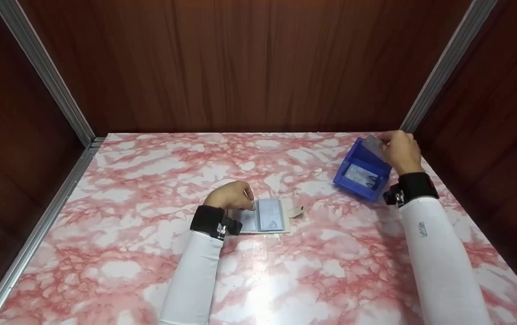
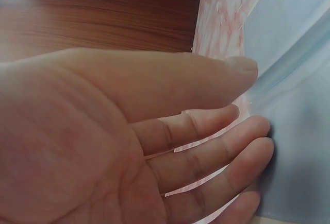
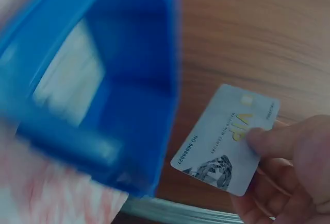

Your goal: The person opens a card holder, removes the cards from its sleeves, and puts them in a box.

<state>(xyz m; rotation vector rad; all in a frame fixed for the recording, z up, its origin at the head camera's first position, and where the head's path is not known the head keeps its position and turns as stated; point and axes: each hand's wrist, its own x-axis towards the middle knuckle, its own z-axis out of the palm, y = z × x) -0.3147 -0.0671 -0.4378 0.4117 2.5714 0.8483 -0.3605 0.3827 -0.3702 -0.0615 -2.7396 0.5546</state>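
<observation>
In my right hand (image 1: 401, 150) I pinch a silver-grey VIP card (image 3: 227, 136) between thumb and fingers, above the back right of a blue plastic box (image 1: 354, 188). More pale cards (image 1: 361, 174) lie inside that box. An opened card holder (image 1: 271, 215), with pale bluish sleeves and a cream edge, lies flat at the middle of the table. My left hand (image 1: 230, 196) is over its left side, with fingers loosely bent and nothing between thumb and fingers. The left wrist view shows fingertips (image 2: 263, 152) at the sleeve; whether they press on it I cannot tell.
A cream strap (image 1: 296, 211) with a dark snap sticks out from the holder's right side. The table (image 1: 150, 253) has a red and white marbled top. Brown wood-grain panels (image 1: 249, 67) with metal corner rails enclose the back and sides.
</observation>
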